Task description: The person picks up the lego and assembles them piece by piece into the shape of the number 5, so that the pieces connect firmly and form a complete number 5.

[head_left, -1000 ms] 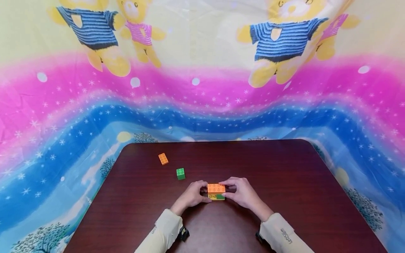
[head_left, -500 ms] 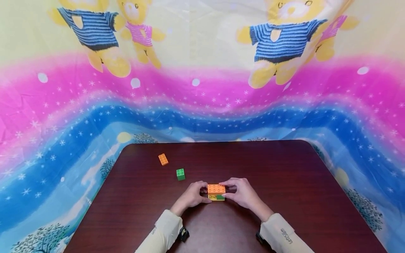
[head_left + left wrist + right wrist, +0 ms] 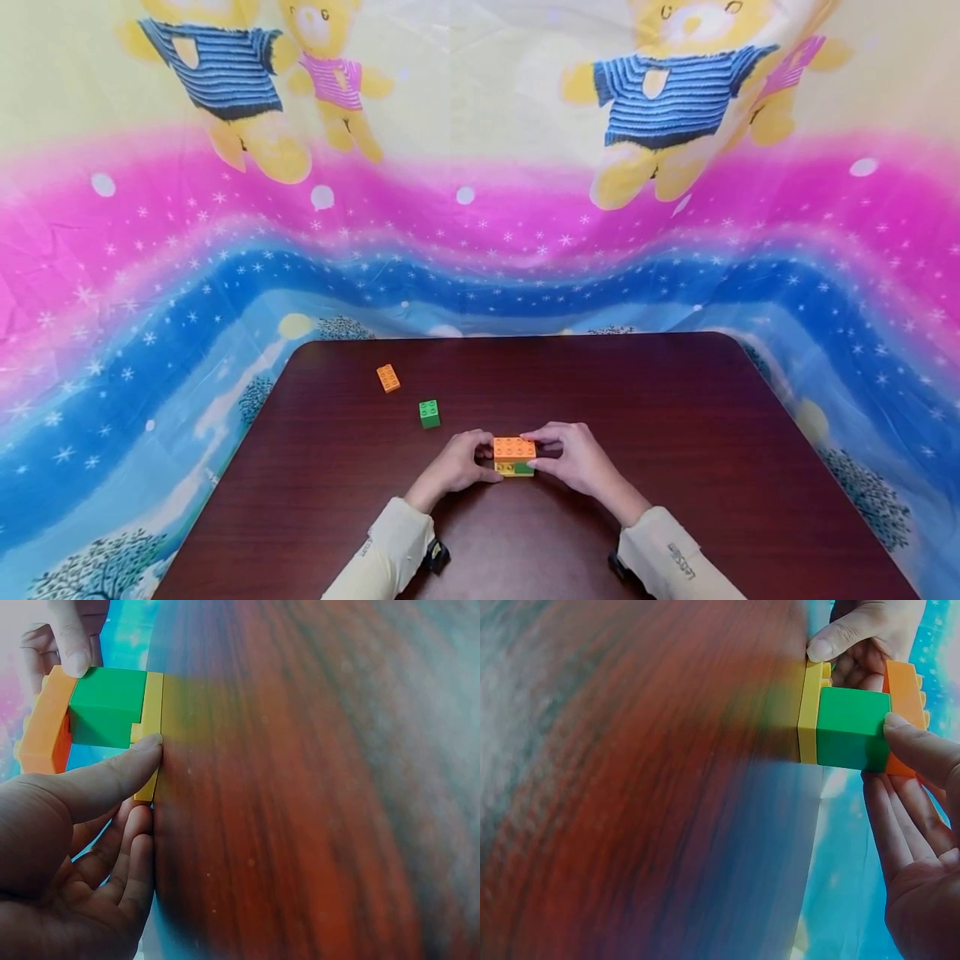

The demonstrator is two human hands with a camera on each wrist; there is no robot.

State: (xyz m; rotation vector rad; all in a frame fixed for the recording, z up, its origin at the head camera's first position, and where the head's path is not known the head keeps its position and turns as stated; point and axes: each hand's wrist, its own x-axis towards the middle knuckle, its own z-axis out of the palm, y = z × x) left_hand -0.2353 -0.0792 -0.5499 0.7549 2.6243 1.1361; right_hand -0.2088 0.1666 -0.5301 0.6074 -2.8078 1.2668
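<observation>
Near the table's middle stands a small stack of toy building bricks: a thin yellow brick (image 3: pixel 153 701) at the bottom, a green brick (image 3: pixel 853 727) on its right part and an orange brick (image 3: pixel 514 448) on top. Under the orange brick's left part is an open gap. My left hand (image 3: pixel 456 462) pinches the left end of the yellow brick, thumb at the near side. My right hand (image 3: pixel 576 458) holds the orange brick's right end, its thumb tip against the seam with the green brick. In the wrist views the fingers behind the stack are partly hidden.
Farther back on the left of the dark wooden table (image 3: pixel 645 383) lie a loose green brick (image 3: pixel 428 413) and a flat orange brick (image 3: pixel 387 377). A printed cloth (image 3: pixel 480 225) with bears hangs behind the table and around its sides.
</observation>
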